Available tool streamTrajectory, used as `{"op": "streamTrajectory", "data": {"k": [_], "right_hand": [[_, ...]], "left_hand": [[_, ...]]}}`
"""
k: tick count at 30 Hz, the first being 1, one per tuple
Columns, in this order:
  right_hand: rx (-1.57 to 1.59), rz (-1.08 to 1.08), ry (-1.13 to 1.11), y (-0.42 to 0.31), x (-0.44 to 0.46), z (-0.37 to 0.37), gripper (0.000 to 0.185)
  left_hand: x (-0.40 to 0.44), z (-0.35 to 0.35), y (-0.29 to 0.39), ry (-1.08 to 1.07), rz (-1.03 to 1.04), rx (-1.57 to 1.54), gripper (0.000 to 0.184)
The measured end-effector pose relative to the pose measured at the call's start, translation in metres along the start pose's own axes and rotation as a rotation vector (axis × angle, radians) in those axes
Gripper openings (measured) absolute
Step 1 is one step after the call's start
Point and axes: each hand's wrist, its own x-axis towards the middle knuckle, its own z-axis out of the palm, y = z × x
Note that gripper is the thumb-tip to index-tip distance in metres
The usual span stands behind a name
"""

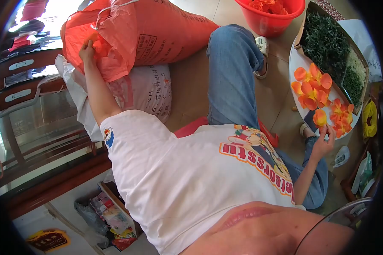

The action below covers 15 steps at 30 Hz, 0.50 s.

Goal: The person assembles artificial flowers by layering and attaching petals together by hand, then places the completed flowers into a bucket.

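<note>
Orange sack reads "0.60"; white T-shirt, "meteorsstu". Left hand appears closed on orange petals inside the sack's mouth; right pinches a flower near table blossoms.

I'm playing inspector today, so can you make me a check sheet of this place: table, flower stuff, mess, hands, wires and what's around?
Surface: white table, carrying flowers and a tray of greens.
Job's things: orange bag, open, with orange petals inside; red basin also holds orange pieces.
Clutter: box of packets, clear plastic, yellow bag.
Left hand: at the petals in the orange bag; grip unclear.
Right hand: pinching a flower at the table's edge.
Cables: nothing seen for certain.
Surroundings: tiled floor, white sack, wooden furniture.
</note>
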Motion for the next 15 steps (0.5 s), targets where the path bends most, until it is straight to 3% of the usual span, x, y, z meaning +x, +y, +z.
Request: {"op": "streamTrajectory", "data": {"k": [4,6,8,10,13,15], "right_hand": [[0.011,0.016,-0.002,-0.003,0.001,-0.001,0.009],[0.027,0.037,-0.007,-0.003,0.000,0.000,0.009],[0.036,0.046,-0.010,-0.002,0.000,0.000,0.010],[0.040,0.042,-0.010,-0.001,-0.001,0.000,0.010],[0.042,0.043,-0.029,0.007,-0.003,-0.001,0.014],[0.043,0.053,-0.033,0.009,-0.003,-0.001,0.014]], "left_hand": [[-0.025,-0.008,0.030,-0.026,-0.022,-0.397,0.018],[0.003,-0.023,0.007,-0.112,0.238,-0.365,0.017],[0.008,-0.026,0.008,-0.166,0.257,-0.512,0.017],[-0.009,-0.021,0.037,-0.182,0.029,-0.836,0.020],[0.002,-0.021,0.031,-0.259,0.125,-0.820,0.021],[-0.012,-0.011,0.044,-0.153,0.119,-0.806,0.015]]}}
